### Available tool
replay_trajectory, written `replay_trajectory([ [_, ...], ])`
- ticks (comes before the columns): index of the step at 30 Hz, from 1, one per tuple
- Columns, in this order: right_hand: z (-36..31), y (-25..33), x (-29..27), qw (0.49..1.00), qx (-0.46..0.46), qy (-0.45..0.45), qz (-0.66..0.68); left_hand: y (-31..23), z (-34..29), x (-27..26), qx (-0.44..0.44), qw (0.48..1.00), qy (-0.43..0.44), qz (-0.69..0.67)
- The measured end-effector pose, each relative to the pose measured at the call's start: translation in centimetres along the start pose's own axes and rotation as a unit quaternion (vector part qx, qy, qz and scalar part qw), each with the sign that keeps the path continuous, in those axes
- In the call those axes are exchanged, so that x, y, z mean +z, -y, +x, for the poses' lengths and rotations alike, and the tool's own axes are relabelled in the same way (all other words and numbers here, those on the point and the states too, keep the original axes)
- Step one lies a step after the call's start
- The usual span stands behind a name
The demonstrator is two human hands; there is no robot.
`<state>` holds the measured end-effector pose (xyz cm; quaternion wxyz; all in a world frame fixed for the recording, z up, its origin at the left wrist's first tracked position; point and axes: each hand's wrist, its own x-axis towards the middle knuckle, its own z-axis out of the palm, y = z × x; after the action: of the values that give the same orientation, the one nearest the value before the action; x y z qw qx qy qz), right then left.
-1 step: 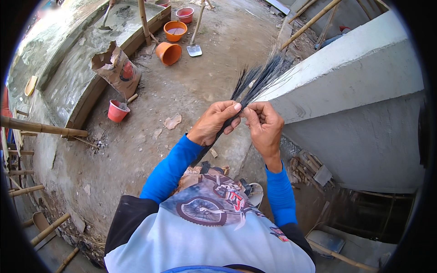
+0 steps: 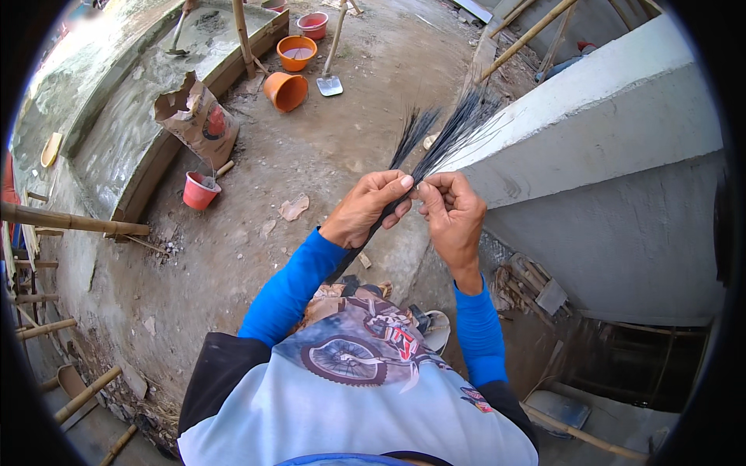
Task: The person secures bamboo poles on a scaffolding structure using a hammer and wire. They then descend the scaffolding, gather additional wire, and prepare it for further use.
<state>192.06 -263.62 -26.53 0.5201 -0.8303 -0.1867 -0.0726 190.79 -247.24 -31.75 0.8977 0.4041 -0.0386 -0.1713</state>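
A bundle of thin dark wires (image 2: pixel 444 147) fans out at its far end into two tufts, while its near end runs down toward my lap. Around its middle, my left hand (image 2: pixel 371 203) is closed, thumb on top. My right hand (image 2: pixel 452 217) is right beside it, thumb and forefinger pinched together at the bundle's right edge. Whatever lies between those fingertips is too small to make out.
A low concrete wall (image 2: pixel 590 116) rises close on my right. Ahead to the left are a torn paper sack (image 2: pixel 203 124), a red bucket (image 2: pixel 200 191), orange buckets (image 2: pixel 284 93) and a shovel (image 2: pixel 330 84). Bamboo poles (image 2: pixel 78 220) jut in from the left.
The left tuft of the bundle stands slightly more apart from the right one. My right hand has shifted a touch to the right; my left hand stays in place.
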Motion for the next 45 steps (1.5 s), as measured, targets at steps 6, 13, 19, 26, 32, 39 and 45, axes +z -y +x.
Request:
replay_trajectory([
  [6,-0.4,0.3,-0.8,0.994,0.055,-0.028,0.088,-0.5,0.5,1.0,-0.032,0.999,0.009,-0.02],
  [13,0.8,-1.4,-1.5,0.967,-0.217,-0.019,-0.134,-1.4,0.4,1.1,-0.074,0.996,0.011,-0.039],
  [19,1.8,-2.1,-4.6,0.861,-0.414,0.045,-0.293,-1.7,0.2,1.2,-0.111,0.991,0.002,-0.07],
  [26,2.0,-0.7,-6.1,0.76,-0.527,0.075,-0.374,-1.6,0.0,1.9,-0.145,0.988,0.004,-0.045],
  [32,0.2,-1.2,-4.5,0.87,-0.386,0.023,-0.305,-1.0,-0.1,3.2,-0.075,0.996,-0.02,0.039],
  [39,-2.5,-1.8,-0.8,0.94,0.191,-0.038,0.281,1.4,0.4,4.5,0.183,0.915,-0.129,0.336],
  [45,-2.4,-2.6,0.4,0.82,0.271,-0.02,0.504,1.8,0.7,3.9,0.245,0.891,-0.137,0.357],
])
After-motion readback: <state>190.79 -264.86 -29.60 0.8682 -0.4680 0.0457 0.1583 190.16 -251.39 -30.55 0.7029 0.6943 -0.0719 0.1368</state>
